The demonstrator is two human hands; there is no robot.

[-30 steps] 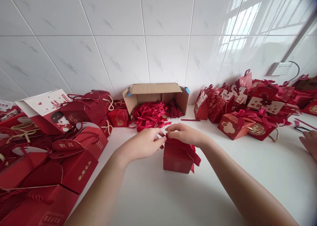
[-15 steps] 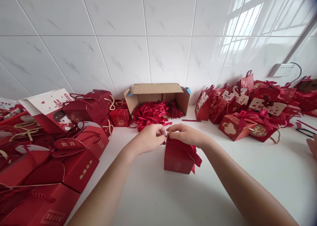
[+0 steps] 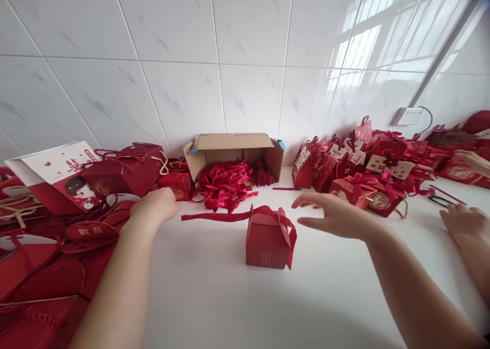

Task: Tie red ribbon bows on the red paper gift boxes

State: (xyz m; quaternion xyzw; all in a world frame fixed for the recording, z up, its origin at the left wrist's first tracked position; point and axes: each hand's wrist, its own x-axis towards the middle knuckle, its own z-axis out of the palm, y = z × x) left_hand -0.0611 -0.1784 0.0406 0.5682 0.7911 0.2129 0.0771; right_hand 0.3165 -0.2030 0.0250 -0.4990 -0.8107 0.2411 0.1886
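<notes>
A small red gift box (image 3: 267, 242) stands upright on the white table, its flaps raised. A red ribbon (image 3: 220, 217) runs through its top, stretching left, while the other part hangs down the right side. My left hand (image 3: 163, 206) is at the ribbon's left end, with fingers curled. The visible ribbon end lies just beside the fingertips, and whatever is inside them, if anything, is hidden. To the right of the box, my right hand (image 3: 331, 214) is open, fingers apart, touching nothing.
A cardboard box (image 3: 235, 141) of loose red ribbons (image 3: 225, 180) stands at the wall. Red boxes (image 3: 46, 280) crowd the left. Ribbon-tied boxes (image 3: 352, 188) cluster at right, near a black-handled item (image 3: 440, 201). Another person's hand (image 3: 465, 219) rests on the table at far right.
My hands have parted from the top of the box, the left moving left and the right moving right. A length of ribbon now extends leftward. Another person's hands have come further into view.
</notes>
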